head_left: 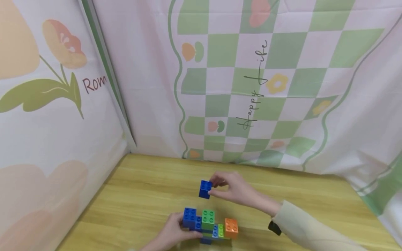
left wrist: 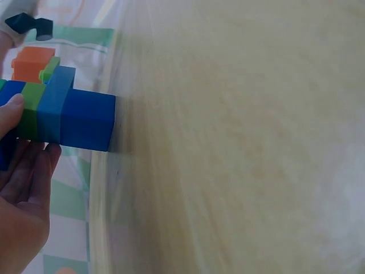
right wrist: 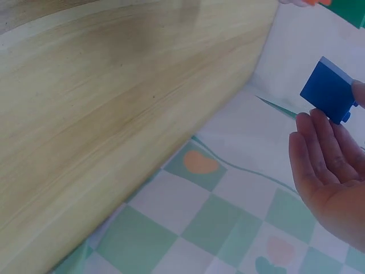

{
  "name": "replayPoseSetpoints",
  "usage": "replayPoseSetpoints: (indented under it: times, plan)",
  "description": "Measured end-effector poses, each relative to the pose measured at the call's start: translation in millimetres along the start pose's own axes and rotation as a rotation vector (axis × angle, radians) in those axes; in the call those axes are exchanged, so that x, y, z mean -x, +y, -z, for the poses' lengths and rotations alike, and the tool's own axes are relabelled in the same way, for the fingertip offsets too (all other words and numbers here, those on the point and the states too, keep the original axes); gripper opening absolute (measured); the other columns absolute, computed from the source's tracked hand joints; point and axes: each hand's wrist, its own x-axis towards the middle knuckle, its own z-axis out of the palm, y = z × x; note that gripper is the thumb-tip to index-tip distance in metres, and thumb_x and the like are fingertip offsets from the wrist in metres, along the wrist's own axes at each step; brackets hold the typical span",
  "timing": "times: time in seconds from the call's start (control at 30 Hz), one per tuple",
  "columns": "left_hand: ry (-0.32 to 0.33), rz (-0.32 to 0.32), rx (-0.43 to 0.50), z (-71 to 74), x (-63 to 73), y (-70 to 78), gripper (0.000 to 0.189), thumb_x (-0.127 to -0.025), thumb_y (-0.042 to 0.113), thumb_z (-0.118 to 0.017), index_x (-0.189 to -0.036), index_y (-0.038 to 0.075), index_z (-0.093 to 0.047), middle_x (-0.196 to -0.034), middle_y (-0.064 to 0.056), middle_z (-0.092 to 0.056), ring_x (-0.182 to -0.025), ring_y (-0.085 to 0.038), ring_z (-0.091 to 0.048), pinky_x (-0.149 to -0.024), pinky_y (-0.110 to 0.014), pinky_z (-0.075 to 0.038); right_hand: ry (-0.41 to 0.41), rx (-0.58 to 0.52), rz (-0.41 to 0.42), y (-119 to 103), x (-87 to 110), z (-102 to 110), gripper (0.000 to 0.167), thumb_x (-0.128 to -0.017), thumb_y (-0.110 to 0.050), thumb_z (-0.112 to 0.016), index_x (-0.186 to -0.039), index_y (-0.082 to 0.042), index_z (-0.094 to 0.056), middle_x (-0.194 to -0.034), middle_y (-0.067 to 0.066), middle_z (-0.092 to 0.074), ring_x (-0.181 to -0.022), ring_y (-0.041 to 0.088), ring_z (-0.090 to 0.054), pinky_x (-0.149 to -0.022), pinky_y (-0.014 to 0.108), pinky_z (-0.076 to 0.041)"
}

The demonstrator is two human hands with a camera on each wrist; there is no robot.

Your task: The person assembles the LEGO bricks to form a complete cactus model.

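Observation:
My left hand (head_left: 172, 230) grips a built-up stack of toy building bricks near the table's front. On top of that stack are a dark blue brick (head_left: 190, 217) at the left, a green brick (head_left: 208, 218) in the middle and an orange brick (head_left: 231, 227) at the right. In the left wrist view a blue brick (left wrist: 88, 119) forms the bottom of the stack, close to the wooden surface. Beyond the stack, my right hand (head_left: 233, 188) pinches a loose blue brick (head_left: 205, 189) between thumb and fingers, studs up, apart from the stack.
The wooden table (head_left: 150, 181) runs back to a hanging curtain (head_left: 220, 104) with green and white checks. A white flower-printed curtain (head_left: 47, 139) closes off the left side. A dark band (head_left: 274, 228) sits at the right wrist, by a light sleeve (head_left: 304, 226).

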Motion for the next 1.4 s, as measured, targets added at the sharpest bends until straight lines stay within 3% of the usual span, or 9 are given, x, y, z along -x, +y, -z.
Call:
replayPoseSetpoints:
  times: [0.47, 0.73, 1.13, 1.4]
  plan:
    - [-0.003, -0.009, 0.015, -1.1, 0.0, -3.8, 0.043, -0.077, 0.023, -0.084, -0.117, 0.016, -0.069, -0.111, -0.003, -0.076, -0.098, -0.005, -0.07, -0.088, -0.017, -0.055, 0.001, -0.015, 0.052, -16.5, 15.3, 12.8, 0.022, -0.088, -0.024, -0.075, -0.102, -0.01, -0.067, -0.096, 0.002, -0.074, -0.087, 0.017, -0.072, -0.079, 0.022, -0.061]
    - [-0.009, -0.007, 0.039, -1.7, 0.1, -4.7, 0.043, -0.077, 0.023, -0.084, -0.117, 0.016, -0.069, -0.112, -0.004, -0.075, -0.097, -0.005, -0.07, -0.087, -0.017, -0.055, -0.001, 0.016, 0.029, -29.0, 24.0, 20.2, 0.023, -0.088, -0.028, -0.075, -0.104, -0.014, -0.067, -0.098, -0.002, -0.075, -0.089, 0.005, -0.07, -0.08, 0.023, -0.061]
    - [-0.01, 0.012, 0.046, -1.0, 0.4, -2.9, 0.042, -0.077, 0.023, -0.085, -0.115, 0.016, -0.07, -0.11, -0.004, -0.076, -0.096, -0.006, -0.07, -0.085, -0.016, -0.055, 0.0, 0.009, 0.091, -33.7, 34.9, 16.1, 0.023, -0.089, -0.032, -0.074, -0.104, -0.016, -0.067, -0.098, -0.004, -0.074, -0.089, 0.003, -0.069, -0.078, 0.021, -0.061]
    - [-0.01, -0.025, 0.048, -2.0, 0.8, -2.8, 0.041, -0.077, 0.022, -0.084, -0.114, 0.013, -0.07, -0.109, -0.006, -0.076, -0.095, -0.005, -0.07, -0.086, -0.016, -0.055, -0.023, -0.025, 0.095, -36.8, 39.0, 14.4, 0.022, -0.09, -0.031, -0.073, -0.104, -0.016, -0.067, -0.097, -0.003, -0.074, -0.089, 0.002, -0.068, -0.077, 0.021, -0.06]
